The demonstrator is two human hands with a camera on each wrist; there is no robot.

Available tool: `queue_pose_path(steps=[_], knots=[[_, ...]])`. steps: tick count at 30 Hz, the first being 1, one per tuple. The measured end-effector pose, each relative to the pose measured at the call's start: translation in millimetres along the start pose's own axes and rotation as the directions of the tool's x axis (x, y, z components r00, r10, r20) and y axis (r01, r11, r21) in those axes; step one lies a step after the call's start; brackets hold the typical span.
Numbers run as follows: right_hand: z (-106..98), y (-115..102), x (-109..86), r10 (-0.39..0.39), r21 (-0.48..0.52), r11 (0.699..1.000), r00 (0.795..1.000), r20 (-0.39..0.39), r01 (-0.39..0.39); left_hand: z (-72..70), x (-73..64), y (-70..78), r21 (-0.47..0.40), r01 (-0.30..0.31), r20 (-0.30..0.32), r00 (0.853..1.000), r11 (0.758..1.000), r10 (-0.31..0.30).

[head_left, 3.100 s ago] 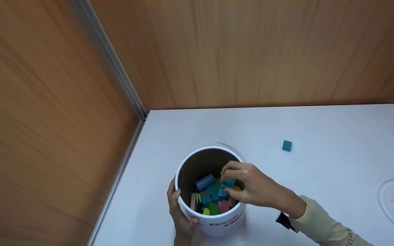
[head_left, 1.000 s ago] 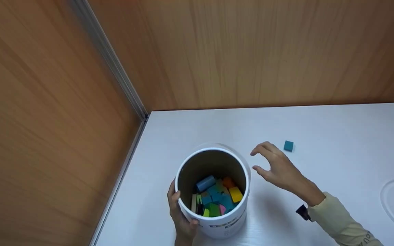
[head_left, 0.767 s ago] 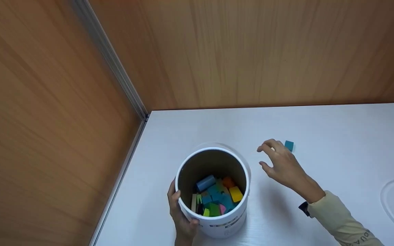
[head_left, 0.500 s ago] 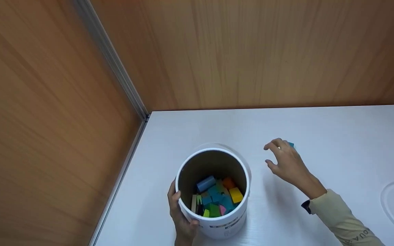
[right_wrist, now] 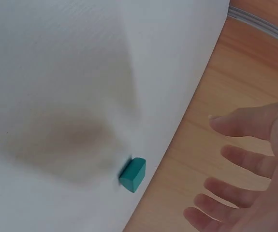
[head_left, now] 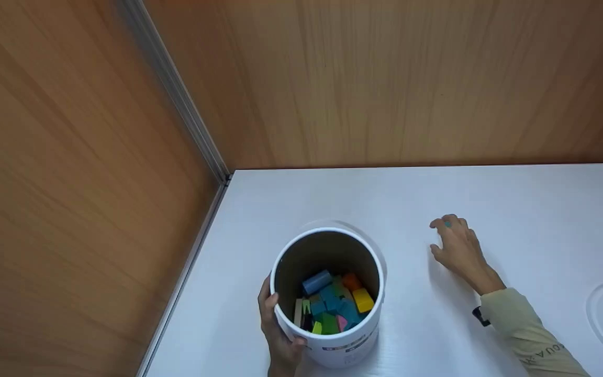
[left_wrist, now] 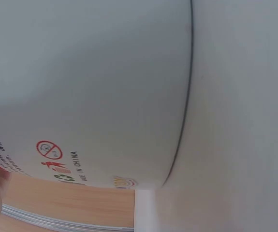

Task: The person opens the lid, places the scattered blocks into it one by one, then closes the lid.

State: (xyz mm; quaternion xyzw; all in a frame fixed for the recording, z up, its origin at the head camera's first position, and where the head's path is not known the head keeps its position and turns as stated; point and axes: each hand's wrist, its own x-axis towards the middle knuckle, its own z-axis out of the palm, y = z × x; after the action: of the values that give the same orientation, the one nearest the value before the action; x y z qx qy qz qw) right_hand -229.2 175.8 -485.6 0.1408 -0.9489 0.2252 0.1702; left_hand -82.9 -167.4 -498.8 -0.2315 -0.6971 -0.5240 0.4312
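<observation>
My left hand (head_left: 279,324) grips the left side of a white tub (head_left: 351,351), thumb on the near wall and fingers round the far side. Inside the tub lie colored blocks, among them a blue cylinder (head_left: 316,283), a yellow block (head_left: 363,300) and a green block (head_left: 329,323). Over the table to the tub's right hovers my right hand (head_left: 457,248), its fingers spread and bent, holding nothing. A small teal block (right_wrist: 133,175) rests on the table beneath it; in the head view those fingers hide most of it.
A round, clear-looking lid (head_left: 602,309) lies flat on the white table (head_left: 532,209) at the right. Wooden panels (head_left: 411,84) rise behind the table and along its left side, with a metal strip (head_left: 176,89) where they meet.
My right hand has left the inside of the tub and moved right, over the teal block. A yellow block and an orange block now show in the tub. The left hand keeps its grip.
</observation>
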Motion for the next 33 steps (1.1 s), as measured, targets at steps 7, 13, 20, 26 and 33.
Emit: queue_pose_path(steps=[7, 13, 20, 26, 33], knots=[[0, 16, 2.5, 0.065, -0.014, 0.998, 0.996, 0.060, -0.064, 0.0, 4.9, 6.6, -0.015, -0.021, -0.003, 1.000, 1.000, 0.021], [0, 27, 2.5, 0.127, 0.003, 0.992, 0.980, 0.152, -0.129, 0.5, 3.3, 11.3, -0.013, -0.019, -0.003, 1.000, 1.000, 0.018], [4, 38, -1.1, 0.140, 0.014, 0.989, 0.965, 0.224, -0.146, 0.6, 1.3, 15.1, -0.035, -0.023, -0.009, 1.000, 0.999, 0.023], [9, 46, -7.5, 0.123, -0.003, 0.992, 0.945, 0.303, -0.128, 0.7, -3.5, 13.2, -0.043, -0.019, -0.010, 1.000, 0.999, 0.019], [10, 52, -12.1, 0.117, 0.000, 0.992, 0.951, 0.287, -0.122, 1.5, -5.6, 11.7, -0.029, -0.020, -0.015, 1.000, 0.999, 0.020]])
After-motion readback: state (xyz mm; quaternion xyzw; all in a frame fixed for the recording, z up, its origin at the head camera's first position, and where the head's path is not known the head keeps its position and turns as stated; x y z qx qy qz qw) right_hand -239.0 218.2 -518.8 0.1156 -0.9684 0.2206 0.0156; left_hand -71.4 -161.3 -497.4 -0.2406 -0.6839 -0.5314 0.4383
